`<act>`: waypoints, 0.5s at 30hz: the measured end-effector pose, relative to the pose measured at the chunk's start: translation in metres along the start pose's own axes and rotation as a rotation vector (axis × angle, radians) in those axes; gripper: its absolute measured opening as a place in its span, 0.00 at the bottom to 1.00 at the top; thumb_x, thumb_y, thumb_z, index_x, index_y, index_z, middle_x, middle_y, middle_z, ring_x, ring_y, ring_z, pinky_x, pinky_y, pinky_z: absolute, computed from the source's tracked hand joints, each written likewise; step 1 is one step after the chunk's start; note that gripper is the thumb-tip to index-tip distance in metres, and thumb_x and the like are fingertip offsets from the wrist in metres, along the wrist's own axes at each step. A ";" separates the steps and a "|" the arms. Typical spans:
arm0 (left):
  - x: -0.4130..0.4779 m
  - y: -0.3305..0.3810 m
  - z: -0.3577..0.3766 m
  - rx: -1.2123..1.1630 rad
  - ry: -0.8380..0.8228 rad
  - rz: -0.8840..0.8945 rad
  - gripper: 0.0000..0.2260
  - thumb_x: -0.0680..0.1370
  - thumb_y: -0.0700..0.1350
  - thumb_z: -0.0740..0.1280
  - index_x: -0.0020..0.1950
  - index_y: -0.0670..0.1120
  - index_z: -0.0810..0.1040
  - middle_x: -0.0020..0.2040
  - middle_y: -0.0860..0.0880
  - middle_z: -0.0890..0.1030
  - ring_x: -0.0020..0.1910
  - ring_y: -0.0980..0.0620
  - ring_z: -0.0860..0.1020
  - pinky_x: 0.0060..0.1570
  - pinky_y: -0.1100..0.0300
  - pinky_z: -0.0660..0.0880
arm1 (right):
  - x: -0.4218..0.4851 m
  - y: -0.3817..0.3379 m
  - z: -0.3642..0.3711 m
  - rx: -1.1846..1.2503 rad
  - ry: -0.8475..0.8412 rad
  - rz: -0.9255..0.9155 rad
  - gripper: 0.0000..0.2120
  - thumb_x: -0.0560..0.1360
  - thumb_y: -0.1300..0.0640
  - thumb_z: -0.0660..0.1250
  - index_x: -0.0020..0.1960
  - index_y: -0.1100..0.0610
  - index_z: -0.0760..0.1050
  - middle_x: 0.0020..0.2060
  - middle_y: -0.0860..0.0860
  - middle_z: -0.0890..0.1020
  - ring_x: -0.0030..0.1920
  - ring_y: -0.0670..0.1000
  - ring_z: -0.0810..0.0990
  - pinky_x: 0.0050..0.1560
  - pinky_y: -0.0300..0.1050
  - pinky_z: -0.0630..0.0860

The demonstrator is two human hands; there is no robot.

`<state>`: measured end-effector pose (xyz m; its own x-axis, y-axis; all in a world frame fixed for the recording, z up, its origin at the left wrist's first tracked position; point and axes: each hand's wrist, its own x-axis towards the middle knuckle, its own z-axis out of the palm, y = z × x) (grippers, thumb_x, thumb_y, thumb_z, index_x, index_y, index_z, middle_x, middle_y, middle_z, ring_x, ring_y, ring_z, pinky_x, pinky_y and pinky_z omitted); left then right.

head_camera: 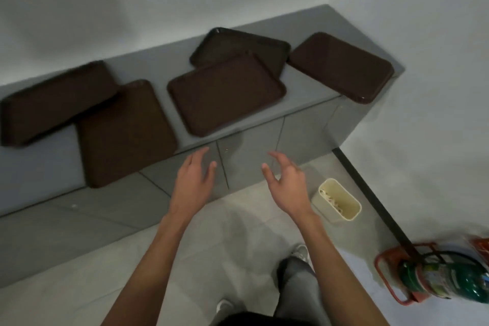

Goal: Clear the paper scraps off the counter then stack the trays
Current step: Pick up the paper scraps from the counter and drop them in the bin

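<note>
Several dark brown trays lie scattered on the grey counter (164, 61). One tray (50, 103) at the far left overlaps a second tray (124, 135) that juts past the front edge. A middle tray (225, 95) rests partly on a back tray (238, 45). Another tray (341, 66) sits at the right end, overhanging the corner. My left hand (193, 180) and my right hand (285, 182) hover in front of the counter's front face, below the middle tray, fingers spread and holding nothing. No paper scraps show on the counter.
A cream waste bin (336, 201) with pale scraps inside stands on the floor at the right of my right hand. A green cylinder in a red stand (434, 275) is at the lower right. White walls close the back and right.
</note>
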<state>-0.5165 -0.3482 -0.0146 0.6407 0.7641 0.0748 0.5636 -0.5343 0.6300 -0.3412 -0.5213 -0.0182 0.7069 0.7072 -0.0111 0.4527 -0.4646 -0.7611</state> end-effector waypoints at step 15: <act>-0.101 -0.244 -0.258 -0.017 0.432 -0.360 0.12 0.81 0.42 0.71 0.64 0.41 0.81 0.59 0.44 0.84 0.59 0.44 0.82 0.60 0.65 0.68 | -0.011 -0.254 0.224 -0.016 -0.317 -0.373 0.18 0.83 0.46 0.68 0.71 0.49 0.77 0.64 0.46 0.82 0.64 0.46 0.80 0.62 0.34 0.69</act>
<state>-0.8528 -0.2014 0.0232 0.1360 0.9777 0.1602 0.6965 -0.2093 0.6864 -0.5858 -0.2919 0.0302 0.2957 0.9533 0.0618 0.6540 -0.1549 -0.7404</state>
